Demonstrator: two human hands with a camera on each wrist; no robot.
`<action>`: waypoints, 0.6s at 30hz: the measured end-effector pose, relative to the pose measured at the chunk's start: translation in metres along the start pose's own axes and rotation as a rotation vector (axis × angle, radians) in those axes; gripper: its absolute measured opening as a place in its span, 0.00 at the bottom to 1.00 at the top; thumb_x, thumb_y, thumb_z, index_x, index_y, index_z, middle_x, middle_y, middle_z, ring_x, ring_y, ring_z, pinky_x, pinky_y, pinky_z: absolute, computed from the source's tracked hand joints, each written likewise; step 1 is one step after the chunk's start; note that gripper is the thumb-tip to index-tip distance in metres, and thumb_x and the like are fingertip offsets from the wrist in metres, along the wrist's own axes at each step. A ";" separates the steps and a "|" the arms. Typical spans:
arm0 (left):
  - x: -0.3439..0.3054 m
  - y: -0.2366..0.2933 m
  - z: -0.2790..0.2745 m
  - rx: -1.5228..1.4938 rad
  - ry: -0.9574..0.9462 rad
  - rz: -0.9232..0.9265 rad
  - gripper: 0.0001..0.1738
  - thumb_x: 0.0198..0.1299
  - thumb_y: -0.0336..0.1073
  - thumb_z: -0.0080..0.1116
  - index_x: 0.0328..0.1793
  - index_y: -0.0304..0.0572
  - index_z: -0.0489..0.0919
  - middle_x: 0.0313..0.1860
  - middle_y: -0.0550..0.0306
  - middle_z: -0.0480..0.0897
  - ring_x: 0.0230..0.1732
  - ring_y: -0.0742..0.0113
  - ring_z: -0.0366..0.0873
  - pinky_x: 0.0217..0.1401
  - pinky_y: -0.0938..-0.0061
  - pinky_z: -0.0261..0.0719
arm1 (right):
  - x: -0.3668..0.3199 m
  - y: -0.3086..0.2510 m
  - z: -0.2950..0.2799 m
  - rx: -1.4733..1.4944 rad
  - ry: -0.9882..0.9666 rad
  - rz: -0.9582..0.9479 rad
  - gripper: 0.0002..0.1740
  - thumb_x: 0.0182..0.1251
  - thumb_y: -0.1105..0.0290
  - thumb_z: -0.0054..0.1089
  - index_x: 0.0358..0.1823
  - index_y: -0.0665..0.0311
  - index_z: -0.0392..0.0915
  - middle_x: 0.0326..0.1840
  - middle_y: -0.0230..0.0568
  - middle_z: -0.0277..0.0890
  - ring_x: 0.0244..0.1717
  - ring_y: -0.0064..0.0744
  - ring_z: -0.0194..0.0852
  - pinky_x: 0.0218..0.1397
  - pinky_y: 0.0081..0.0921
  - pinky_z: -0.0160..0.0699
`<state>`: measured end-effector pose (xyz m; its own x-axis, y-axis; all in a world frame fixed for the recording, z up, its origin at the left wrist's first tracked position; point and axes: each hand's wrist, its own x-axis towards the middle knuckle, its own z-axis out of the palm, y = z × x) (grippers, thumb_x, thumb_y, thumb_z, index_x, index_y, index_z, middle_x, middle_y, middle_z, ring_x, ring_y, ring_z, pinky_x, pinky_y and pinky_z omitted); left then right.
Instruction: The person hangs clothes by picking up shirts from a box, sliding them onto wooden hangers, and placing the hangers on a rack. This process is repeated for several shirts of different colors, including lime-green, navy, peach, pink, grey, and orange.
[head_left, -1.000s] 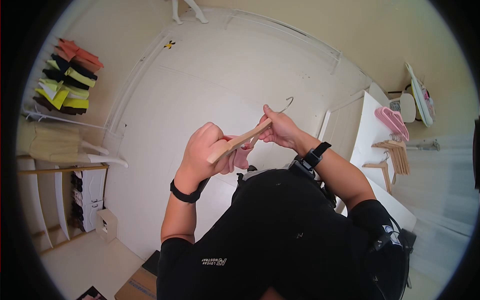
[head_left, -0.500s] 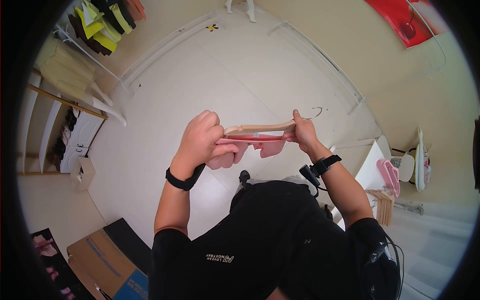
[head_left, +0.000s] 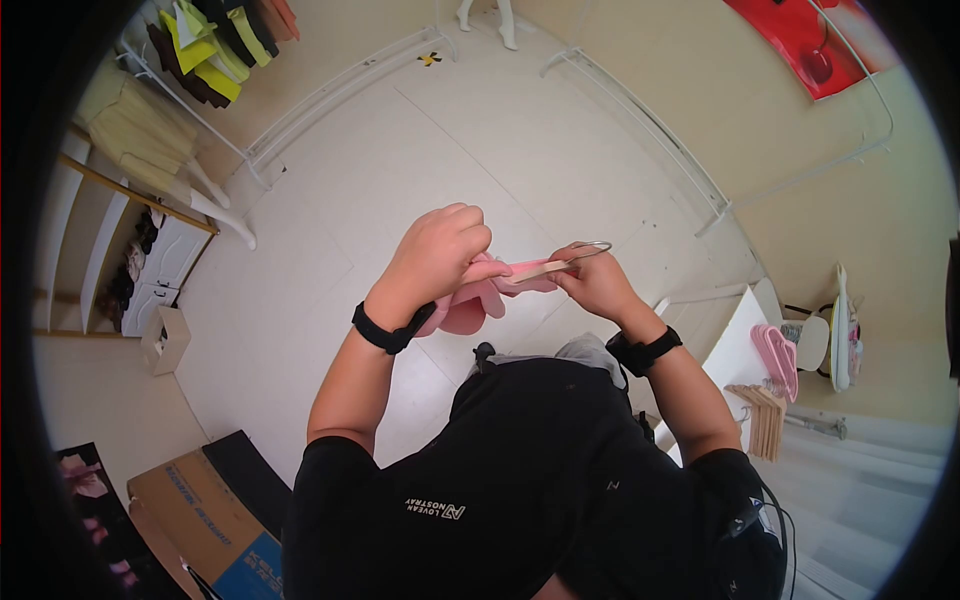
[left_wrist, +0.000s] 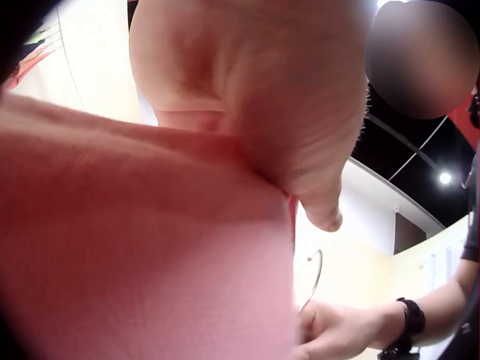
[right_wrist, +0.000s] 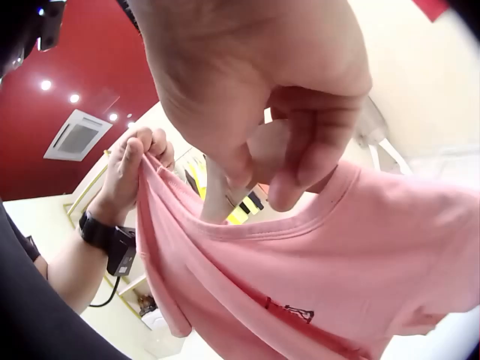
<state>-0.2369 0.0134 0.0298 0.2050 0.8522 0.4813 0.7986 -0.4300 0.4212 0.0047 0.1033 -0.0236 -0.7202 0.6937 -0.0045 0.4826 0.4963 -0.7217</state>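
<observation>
The left hand (left_wrist: 262, 90) fills the upper middle, very near to the camera, and it grips a pink cloth (left_wrist: 150, 247). This cloth covers most of the lower left part, and its nearest part is blurred. One fingertip (left_wrist: 333, 219) of this hand points downward, just beside the right border of the cloth. Lower, at the right, there is the right hand (left_wrist: 337, 330), with a black wristband (left_wrist: 412, 322). A thin metal hanger hook (left_wrist: 319, 274) rises above its fingers; the rest of the hanger is hidden. Behind, a round lamp (left_wrist: 445, 178) shines on the black ceiling (left_wrist: 386, 157), above a pale wall (left_wrist: 364, 270).
</observation>
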 end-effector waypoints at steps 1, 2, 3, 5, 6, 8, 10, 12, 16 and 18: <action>0.002 0.003 0.004 0.001 0.001 0.005 0.24 0.43 0.49 0.67 0.16 0.40 0.67 0.20 0.57 0.66 0.25 0.59 0.66 0.25 0.68 0.65 | -0.001 -0.003 -0.003 -0.270 0.067 -0.133 0.09 0.57 0.67 0.63 0.33 0.65 0.81 0.34 0.37 0.81 0.33 0.34 0.79 0.35 0.27 0.78; 0.003 0.007 0.009 0.001 -0.030 0.027 0.23 0.43 0.48 0.67 0.16 0.41 0.68 0.20 0.58 0.67 0.26 0.59 0.67 0.25 0.68 0.67 | -0.001 -0.006 -0.005 -0.272 0.074 -0.134 0.09 0.57 0.67 0.63 0.33 0.65 0.81 0.34 0.37 0.81 0.33 0.34 0.79 0.35 0.27 0.78; 0.004 0.010 0.012 0.001 -0.060 0.049 0.22 0.43 0.47 0.68 0.17 0.41 0.69 0.21 0.59 0.67 0.27 0.60 0.69 0.25 0.68 0.68 | -0.001 -0.009 -0.007 -0.318 0.118 -0.147 0.08 0.55 0.67 0.64 0.33 0.63 0.82 0.35 0.36 0.81 0.34 0.36 0.79 0.36 0.29 0.78; 0.000 0.019 0.013 -0.002 -0.142 0.049 0.19 0.39 0.45 0.71 0.27 0.43 0.74 0.26 0.57 0.72 0.33 0.58 0.72 0.33 0.67 0.72 | -0.001 -0.012 -0.015 -0.366 0.165 -0.166 0.08 0.53 0.67 0.65 0.33 0.62 0.83 0.36 0.35 0.81 0.34 0.39 0.78 0.37 0.31 0.78; 0.001 0.022 0.010 -0.099 -0.084 0.004 0.23 0.36 0.46 0.73 0.35 0.44 0.75 0.31 0.55 0.74 0.38 0.56 0.73 0.40 0.66 0.73 | 0.000 -0.010 -0.022 -0.354 0.202 -0.269 0.08 0.53 0.66 0.65 0.32 0.61 0.82 0.35 0.33 0.81 0.33 0.38 0.77 0.36 0.32 0.77; -0.007 0.015 0.009 -0.096 0.012 -0.085 0.42 0.29 0.47 0.77 0.55 0.45 0.73 0.49 0.49 0.76 0.54 0.49 0.72 0.58 0.61 0.68 | 0.000 -0.009 -0.042 -0.339 0.238 -0.375 0.08 0.53 0.66 0.65 0.31 0.61 0.82 0.33 0.30 0.80 0.30 0.38 0.73 0.36 0.33 0.74; -0.015 0.002 0.005 -0.126 0.003 -0.210 0.42 0.29 0.46 0.77 0.56 0.44 0.73 0.52 0.48 0.75 0.56 0.48 0.71 0.60 0.60 0.67 | -0.005 -0.013 -0.062 -0.321 0.246 -0.371 0.07 0.53 0.67 0.65 0.30 0.62 0.82 0.33 0.31 0.80 0.31 0.38 0.72 0.35 0.32 0.74; -0.022 -0.009 0.008 -0.154 0.000 -0.397 0.39 0.36 0.40 0.73 0.59 0.43 0.71 0.52 0.47 0.77 0.53 0.47 0.74 0.56 0.61 0.71 | -0.012 -0.017 -0.079 -0.206 0.207 -0.286 0.07 0.55 0.71 0.64 0.34 0.64 0.80 0.34 0.35 0.78 0.36 0.37 0.71 0.37 0.30 0.73; -0.030 -0.033 0.021 -0.257 -0.191 -0.522 0.17 0.52 0.31 0.58 0.50 0.42 0.78 0.32 0.48 0.82 0.35 0.54 0.80 0.39 0.67 0.77 | -0.030 -0.016 -0.098 0.168 0.117 -0.004 0.09 0.62 0.72 0.59 0.42 0.67 0.77 0.36 0.37 0.76 0.39 0.28 0.74 0.42 0.26 0.73; -0.030 -0.039 0.019 -0.288 -0.215 -0.548 0.13 0.53 0.30 0.55 0.46 0.39 0.79 0.32 0.48 0.82 0.35 0.54 0.80 0.40 0.68 0.77 | -0.038 -0.010 -0.103 0.205 0.134 0.004 0.08 0.63 0.72 0.58 0.41 0.68 0.77 0.35 0.36 0.75 0.38 0.27 0.74 0.40 0.25 0.74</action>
<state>-0.2636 0.0106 -0.0156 -0.0565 0.9983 -0.0136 0.6420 0.0468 0.7653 0.0785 0.1262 0.0550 -0.6390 0.7656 0.0745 0.3644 0.3865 -0.8472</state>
